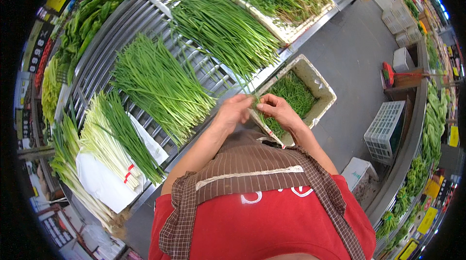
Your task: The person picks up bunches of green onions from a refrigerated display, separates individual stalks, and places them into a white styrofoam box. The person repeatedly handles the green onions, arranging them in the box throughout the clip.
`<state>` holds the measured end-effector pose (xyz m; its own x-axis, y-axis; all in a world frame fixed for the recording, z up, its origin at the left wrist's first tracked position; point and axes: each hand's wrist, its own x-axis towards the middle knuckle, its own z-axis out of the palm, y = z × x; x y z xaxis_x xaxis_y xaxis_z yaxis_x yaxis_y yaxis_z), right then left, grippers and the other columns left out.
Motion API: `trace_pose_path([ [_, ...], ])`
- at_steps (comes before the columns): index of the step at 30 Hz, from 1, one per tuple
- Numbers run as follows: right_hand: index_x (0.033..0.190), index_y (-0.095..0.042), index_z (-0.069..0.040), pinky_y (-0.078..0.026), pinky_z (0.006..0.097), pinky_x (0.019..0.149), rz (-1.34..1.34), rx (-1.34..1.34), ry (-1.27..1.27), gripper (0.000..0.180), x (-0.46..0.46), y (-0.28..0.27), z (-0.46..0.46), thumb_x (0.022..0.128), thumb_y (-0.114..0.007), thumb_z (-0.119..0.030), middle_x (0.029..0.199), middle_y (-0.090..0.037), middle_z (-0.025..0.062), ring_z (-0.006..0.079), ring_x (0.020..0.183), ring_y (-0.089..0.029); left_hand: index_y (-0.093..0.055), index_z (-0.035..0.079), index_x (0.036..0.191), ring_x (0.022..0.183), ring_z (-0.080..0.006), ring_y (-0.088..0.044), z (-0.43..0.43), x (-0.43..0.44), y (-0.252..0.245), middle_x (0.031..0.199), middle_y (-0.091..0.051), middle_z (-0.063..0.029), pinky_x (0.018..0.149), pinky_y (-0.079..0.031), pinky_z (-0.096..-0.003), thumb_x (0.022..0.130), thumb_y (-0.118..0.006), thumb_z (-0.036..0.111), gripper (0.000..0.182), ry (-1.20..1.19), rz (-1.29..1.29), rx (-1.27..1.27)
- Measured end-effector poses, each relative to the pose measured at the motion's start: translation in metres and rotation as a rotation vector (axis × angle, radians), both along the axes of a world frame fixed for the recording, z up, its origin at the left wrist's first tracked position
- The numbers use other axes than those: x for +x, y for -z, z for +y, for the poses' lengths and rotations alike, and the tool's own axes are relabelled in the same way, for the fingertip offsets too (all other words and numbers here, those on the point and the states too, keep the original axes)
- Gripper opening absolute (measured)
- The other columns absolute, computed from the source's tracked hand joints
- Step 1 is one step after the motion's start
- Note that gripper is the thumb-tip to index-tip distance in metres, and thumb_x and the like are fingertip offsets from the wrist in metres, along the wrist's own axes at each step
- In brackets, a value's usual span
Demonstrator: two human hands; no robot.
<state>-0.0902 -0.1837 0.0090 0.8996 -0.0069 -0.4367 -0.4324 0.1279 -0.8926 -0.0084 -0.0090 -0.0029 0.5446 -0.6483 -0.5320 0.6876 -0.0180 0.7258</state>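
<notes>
A few thin chive blades are held up between my two hands, over the near rim of a white foam box. My right hand pinches them between thumb and fingertips. On the other side, my left hand has its fingers curled round the same blades; its fingertips are slightly blurred. Loose green trimmings lie inside the foam box, just beyond my hands. Left of my hands a wide pile of chives rests on the metal slatted rack, and a second chive pile lies farther up.
The slatted rack also bears a foam tray of leafy herbs, pale yellow chives with red ties, and long leeks. On the right stand a white plastic crate, a red broom and another produce shelf.
</notes>
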Motion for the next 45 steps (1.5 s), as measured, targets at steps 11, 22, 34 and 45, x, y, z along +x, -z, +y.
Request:
trace_pose_path([
  [11,0.095,-0.057,-0.003,-0.043,0.0227,0.068,0.014,0.002,0.194,0.020,-0.028,0.013,-0.018,0.087,-0.061,-0.021,0.083,-0.057,-0.0013,0.0081,0.075,-0.051,-0.058,0.005,0.106,0.058,-0.0096,-0.057,-0.035,-0.015,0.001,0.078,-0.060,-0.0003,0.047,-0.045,-0.0216,0.091,-0.057,0.018,0.019,0.078,0.003,-0.026],
  [22,0.098,-0.054,-0.002,-0.045,0.0249,0.062,0.034,-0.133,0.328,0.027,-0.059,0.045,-0.056,0.084,-0.066,-0.022,0.083,-0.059,0.0042,0.0109,0.069,-0.053,-0.057,0.002,0.101,0.062,-0.0125,-0.060,-0.067,-0.032,0.005,0.087,-0.062,-0.0069,0.053,-0.049,-0.0233,0.093,-0.054,0.018,0.018,0.006,-0.047,-0.043],
  [34,0.121,-0.054,0.001,-0.044,0.0342,0.091,0.082,-0.303,0.050,0.054,-0.093,0.033,-0.118,0.088,-0.055,-0.043,0.115,-0.059,0.0156,0.0240,0.102,-0.058,-0.064,0.005,0.105,0.057,-0.0057,-0.051,-0.101,-0.043,-0.015,0.069,-0.056,0.0015,0.051,-0.041,-0.0199,0.094,-0.052,0.024,0.024,0.121,-0.218,0.061],
  [45,0.089,-0.057,-0.006,-0.038,0.0214,0.054,0.025,0.039,0.396,0.016,-0.092,0.022,-0.083,0.092,-0.056,-0.022,0.072,-0.056,-0.0023,0.0052,0.059,-0.046,-0.060,0.004,0.113,0.063,-0.0085,-0.056,-0.115,-0.055,-0.018,0.087,-0.059,-0.0037,0.058,-0.045,-0.0224,0.096,-0.048,0.021,0.027,0.063,-0.123,-0.029],
])
